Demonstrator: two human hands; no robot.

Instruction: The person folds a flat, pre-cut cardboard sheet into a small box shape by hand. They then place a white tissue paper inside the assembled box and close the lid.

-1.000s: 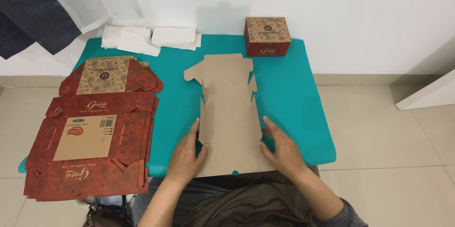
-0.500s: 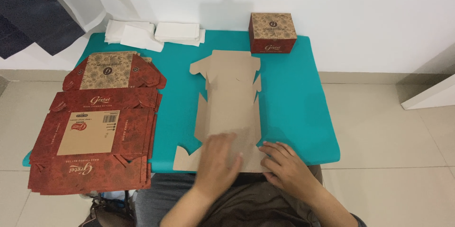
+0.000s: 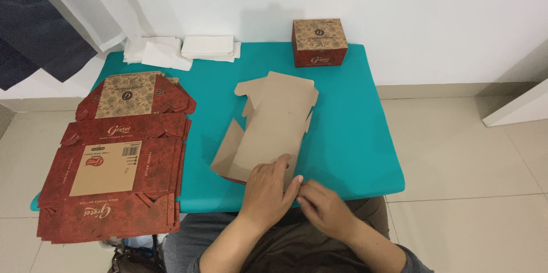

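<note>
Left hand: the left hand (image 3: 267, 192) lies palm down on the near end of the unfolded cardboard box blank (image 3: 268, 127), fingers spread and pressing its near edge; it clasps nothing.
Right hand: the right hand (image 3: 324, 207) sits just right of the left one at the table's near edge, fingers curled; its fingertips meet the left hand's fingers at the blank's near right corner. Whether it pinches a flap there, I cannot tell.
Box blank: brown side up, in the middle of the teal table (image 3: 354, 136), its long axis running from near to far, one side flap raised on the left, tabs at the far end.
Stack of flat boxes: a pile of red printed box blanks (image 3: 117, 159) lies on the left side of the table, overhanging its near left edge, well apart from the hands.
Assembled box: a closed red box with a brown patterned lid (image 3: 319, 42) stands at the far edge, right of centre.
White sheets: folded white papers (image 3: 182, 50) rest at the far left, near the wall.
</note>
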